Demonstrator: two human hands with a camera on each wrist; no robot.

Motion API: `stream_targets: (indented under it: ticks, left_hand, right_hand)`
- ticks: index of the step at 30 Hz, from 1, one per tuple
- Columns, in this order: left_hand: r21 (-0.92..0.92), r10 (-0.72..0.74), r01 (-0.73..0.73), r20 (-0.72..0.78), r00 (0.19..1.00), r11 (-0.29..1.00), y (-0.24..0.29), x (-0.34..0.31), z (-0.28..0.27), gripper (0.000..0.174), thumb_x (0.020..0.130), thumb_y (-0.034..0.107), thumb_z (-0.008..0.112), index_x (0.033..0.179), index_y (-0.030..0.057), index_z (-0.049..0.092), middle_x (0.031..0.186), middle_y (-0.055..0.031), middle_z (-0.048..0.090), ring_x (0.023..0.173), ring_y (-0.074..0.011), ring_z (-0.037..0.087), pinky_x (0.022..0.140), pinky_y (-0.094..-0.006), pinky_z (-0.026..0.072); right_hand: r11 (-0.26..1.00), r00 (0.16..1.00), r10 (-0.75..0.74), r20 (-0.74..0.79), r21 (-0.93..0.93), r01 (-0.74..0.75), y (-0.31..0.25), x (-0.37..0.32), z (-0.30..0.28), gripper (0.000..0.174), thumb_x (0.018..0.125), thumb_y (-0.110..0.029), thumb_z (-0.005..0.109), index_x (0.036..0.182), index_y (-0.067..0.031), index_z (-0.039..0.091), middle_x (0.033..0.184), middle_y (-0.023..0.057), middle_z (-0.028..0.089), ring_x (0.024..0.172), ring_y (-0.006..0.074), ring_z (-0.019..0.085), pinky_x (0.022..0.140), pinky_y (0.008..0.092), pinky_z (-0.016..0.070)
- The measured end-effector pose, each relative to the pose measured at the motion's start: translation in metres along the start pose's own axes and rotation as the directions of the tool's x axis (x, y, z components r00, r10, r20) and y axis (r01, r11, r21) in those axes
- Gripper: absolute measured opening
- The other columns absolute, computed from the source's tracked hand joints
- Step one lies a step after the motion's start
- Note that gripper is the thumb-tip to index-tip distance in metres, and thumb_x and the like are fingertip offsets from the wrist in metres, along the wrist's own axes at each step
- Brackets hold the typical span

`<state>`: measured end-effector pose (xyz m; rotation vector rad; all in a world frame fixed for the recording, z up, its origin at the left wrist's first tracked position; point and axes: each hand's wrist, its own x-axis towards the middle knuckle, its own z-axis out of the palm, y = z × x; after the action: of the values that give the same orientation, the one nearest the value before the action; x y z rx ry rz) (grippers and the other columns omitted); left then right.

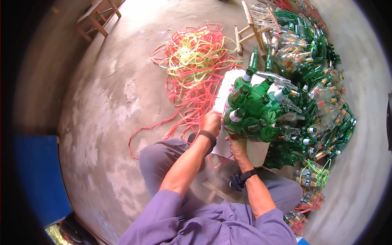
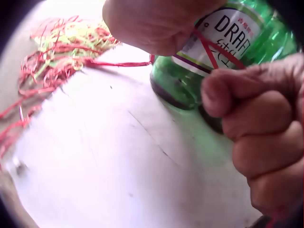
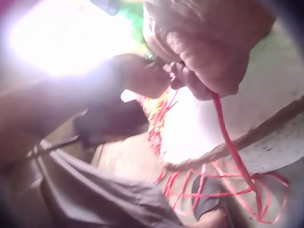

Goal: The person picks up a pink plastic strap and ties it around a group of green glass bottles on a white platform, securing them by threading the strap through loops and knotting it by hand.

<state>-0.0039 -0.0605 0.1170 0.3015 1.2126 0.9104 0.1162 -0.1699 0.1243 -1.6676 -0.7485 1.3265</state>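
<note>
A cluster of green glass bottles (image 1: 258,97) stands upright, packed together, on a white board (image 1: 223,92). Red strap (image 2: 219,47) crosses a bottle's white label, running between the two hands. My left hand (image 1: 212,122) grips the strap at the near left side of the cluster. Close by, my right hand (image 1: 238,148) is in a fist around the strap, thumb on top, at the near side of the bottles. A length of red strap (image 3: 229,137) hangs down from the right hand in the right wrist view.
A tangled heap of red and yellow-green strap (image 1: 192,57) lies on the floor beyond the board. Many loose bottles (image 1: 322,94) are piled along the right wall. A wooden stool (image 1: 255,26) stands at the far side, another stool (image 1: 96,18) far left.
</note>
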Motion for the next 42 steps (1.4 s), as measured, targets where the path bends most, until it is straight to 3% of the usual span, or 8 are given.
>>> stream_targets:
  ticks: [3,10,18,21,24,29,32,42]
  left_hand:
    - [-0.056,-0.035,0.035,-0.009,0.999,0.998,0.0,0.004,-0.001,0.015,0.079,-0.002,0.058,0.091,0.0052,0.059,0.063,-0.0013,0.051,0.044,-0.012,0.043,0.038,-0.0285,0.0299]
    - [0.199,0.068,-0.083,0.079,0.995,0.976,0.015,-0.017,-0.009,0.016,0.084,0.005,0.054,0.098,0.0032,0.061,0.065,0.0001,0.05,0.046,-0.0096,0.044,0.039,-0.0267,0.0315]
    - [0.558,0.321,-0.39,0.222,0.921,0.732,0.003,-0.031,-0.03,0.02,0.09,0.015,0.055,0.096,-0.001,0.066,0.07,-0.0068,0.062,0.052,-0.0115,0.055,0.045,-0.0296,0.0451]
    - [0.739,0.57,-0.566,0.302,0.764,0.366,-0.005,-0.034,-0.032,0.02,0.088,0.023,0.056,0.095,0.01,0.07,0.082,-0.0195,0.068,0.079,-0.04,0.066,0.07,-0.0477,0.0515]
    - [0.792,0.559,-0.535,0.311,0.768,0.294,-0.001,-0.042,-0.032,0.02,0.087,0.022,0.056,0.095,0.0121,0.071,0.083,-0.0199,0.068,0.08,-0.0392,0.066,0.071,-0.0468,0.0525]
    - [0.788,0.393,-0.446,0.283,0.875,0.425,0.0,-0.038,-0.032,0.023,0.086,0.018,0.055,0.097,0.0101,0.073,0.082,-0.0206,0.069,0.072,-0.0339,0.069,0.07,-0.0434,0.055]
    - [0.695,0.239,-0.385,0.302,0.923,0.607,0.008,-0.044,-0.03,0.021,0.087,0.012,0.06,0.093,-0.0049,0.07,0.072,-0.0127,0.07,0.043,-0.0163,0.061,0.042,-0.0308,0.0482]
    - [0.658,0.3,-0.421,0.296,0.907,0.625,-0.002,-0.021,-0.035,0.019,0.08,0.014,0.071,0.088,-0.0037,0.074,0.072,-0.0087,0.07,0.063,-0.0126,0.061,0.059,-0.0296,0.0492]
  right_hand:
    - [0.934,0.936,-0.348,-0.042,-0.105,0.343,-0.004,0.003,0.005,0.02,0.086,-0.018,0.063,0.074,-0.0025,0.069,0.056,-0.0017,0.05,0.049,0.0084,0.043,0.047,0.0287,0.0341]
    - [0.947,0.938,-0.322,-0.125,-0.053,0.318,0.005,0.009,0.013,0.019,0.086,-0.019,0.065,0.076,-0.0034,0.067,0.06,-0.0008,0.055,0.053,0.0077,0.045,0.049,0.0278,0.0354]
    - [0.956,0.994,0.034,-0.106,0.295,-0.001,0.006,0.012,0.02,0.029,0.086,-0.027,0.074,0.077,-0.0022,0.061,0.053,-0.006,0.04,0.035,0.0034,0.031,0.033,0.0215,0.0164]
    - [0.929,0.98,0.196,-0.035,0.327,-0.174,-0.019,-0.001,0.015,0.01,0.084,-0.008,0.064,0.091,-0.0033,0.068,0.063,-0.0004,0.053,0.044,0.0065,0.04,0.039,0.0224,0.0288]
    - [0.921,0.964,0.263,0.028,0.291,-0.26,-0.022,-0.004,0.009,0.011,0.086,-0.014,0.066,0.09,-0.0028,0.067,0.057,-0.0035,0.044,0.039,0.0044,0.031,0.035,0.0213,0.0213]
    - [0.924,0.964,0.265,0.009,0.282,-0.257,-0.019,-0.009,0.011,0.027,0.088,-0.026,0.071,0.084,-0.0012,0.062,0.057,-0.0068,0.039,0.038,0.0032,0.031,0.036,0.0206,0.0197]
    - [0.904,0.959,0.284,0.021,0.327,-0.275,-0.019,-0.016,0.017,0.027,0.089,-0.026,0.07,0.085,-0.001,0.062,0.058,-0.0074,0.039,0.039,0.0029,0.03,0.037,0.0202,0.0204]
    - [0.777,0.918,0.33,0.22,0.488,-0.397,-0.019,-0.038,0.05,0.021,0.09,-0.023,0.063,0.095,-0.0032,0.064,0.061,-0.0041,0.046,0.045,0.0044,0.035,0.038,0.02,0.0257]
